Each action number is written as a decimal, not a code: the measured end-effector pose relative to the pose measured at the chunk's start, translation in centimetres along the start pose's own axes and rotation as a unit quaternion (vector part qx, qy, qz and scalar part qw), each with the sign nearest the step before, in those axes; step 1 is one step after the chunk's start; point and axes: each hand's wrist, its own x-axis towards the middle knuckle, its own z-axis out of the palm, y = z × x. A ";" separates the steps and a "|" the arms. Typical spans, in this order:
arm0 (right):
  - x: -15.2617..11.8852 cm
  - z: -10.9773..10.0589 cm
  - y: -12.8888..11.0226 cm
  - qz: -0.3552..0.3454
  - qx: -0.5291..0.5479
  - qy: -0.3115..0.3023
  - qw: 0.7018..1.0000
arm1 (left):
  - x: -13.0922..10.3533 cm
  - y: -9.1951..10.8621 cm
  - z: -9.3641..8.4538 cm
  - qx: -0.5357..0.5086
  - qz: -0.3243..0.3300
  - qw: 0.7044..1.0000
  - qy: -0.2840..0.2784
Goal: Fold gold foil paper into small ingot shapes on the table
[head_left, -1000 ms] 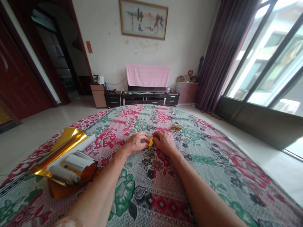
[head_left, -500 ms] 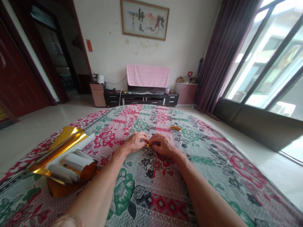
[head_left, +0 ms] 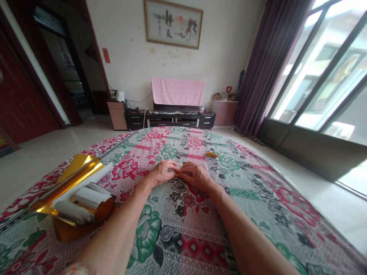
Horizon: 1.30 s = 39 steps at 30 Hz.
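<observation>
My left hand (head_left: 164,172) and my right hand (head_left: 195,175) meet low over the middle of the flowered cloth (head_left: 169,152). Between their pinched fingertips is a tiny piece of gold foil (head_left: 177,175), mostly covered by the fingers. Its shape is too small to make out. Beyond my right hand, a small crumpled gold foil piece (head_left: 211,154) lies on the cloth. To the left of my left forearm rest a shiny gold foil sheet (head_left: 76,179), partly rolled, and white rolls (head_left: 93,194) lying on it.
A low black cabinet (head_left: 169,123) stands against the far wall, with a pink towel (head_left: 177,91) draped over something on it. Purple curtains (head_left: 255,72) and a large window (head_left: 321,76) are on the right. A red door (head_left: 20,88) is at the left.
The fingers have closed in a little, so less of the gold foil shows between them. The whole view has shifted slightly; the other things lie as before.
</observation>
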 end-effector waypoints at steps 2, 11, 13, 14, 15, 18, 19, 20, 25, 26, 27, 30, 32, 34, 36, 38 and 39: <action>0.1 0.1 -0.2 0.003 -0.010 0.005 1.000 | 0.0 -0.1 0.0 -0.002 0.001 1.000 0.000; 0.3 0.9 -1.0 0.038 -0.041 0.036 0.998 | 0.0 0.0 -0.1 -0.001 -0.020 1.000 -0.013; 0.4 1.1 -1.0 0.050 -0.049 0.043 0.997 | 0.0 0.1 -0.2 0.002 -0.023 1.000 -0.014; 0.5 1.2 -1.0 0.057 -0.053 0.047 0.996 | 0.0 0.1 -0.2 0.002 -0.024 1.000 -0.016; 0.5 1.3 -1.0 0.063 -0.058 0.052 0.995 | 0.1 0.2 -0.2 0.002 -0.025 1.000 -0.017; 0.6 1.6 -0.9 0.076 -0.063 0.062 0.993 | 0.1 0.3 -0.3 0.004 -0.031 0.999 -0.019; 0.6 1.7 -0.9 0.078 -0.063 0.063 0.993 | 0.1 0.3 -0.3 0.005 -0.031 0.999 -0.019; 0.6 1.7 -0.9 0.080 -0.063 0.064 0.993 | 0.1 0.3 -0.3 0.007 -0.032 0.999 -0.020; 0.7 1.9 -0.9 0.090 -0.065 0.067 0.992 | 0.0 0.4 -0.4 0.009 -0.031 0.999 -0.027; 0.7 1.9 -0.9 0.091 -0.065 0.068 0.991 | 0.0 0.5 -0.4 0.009 -0.031 0.999 -0.027; 0.7 1.9 -0.9 0.092 -0.064 0.069 0.991 | 0.0 0.5 -0.4 0.010 -0.030 0.999 -0.028; 0.7 2.0 -0.9 0.092 -0.060 0.073 0.991 | 0.1 0.6 -0.5 0.014 -0.027 0.999 -0.029; 0.8 2.0 -0.9 0.095 -0.058 0.075 0.991 | 0.1 0.6 -0.5 0.012 -0.028 0.999 -0.029; 0.8 2.0 -0.9 0.101 -0.056 0.077 0.990 | 0.1 0.7 -0.5 0.009 -0.030 0.999 -0.027; 0.9 2.0 -1.0 0.107 -0.054 0.078 0.990 | 0.1 0.7 -0.5 0.008 -0.031 0.999 -0.025; 0.9 2.0 -1.1 0.116 -0.054 0.078 0.989 | 0.1 0.6 -0.4 0.005 -0.030 0.999 -0.025; 0.9 2.0 -1.1 0.121 -0.055 0.077 0.988 | 0.1 0.6 -0.4 0.004 -0.029 0.999 -0.025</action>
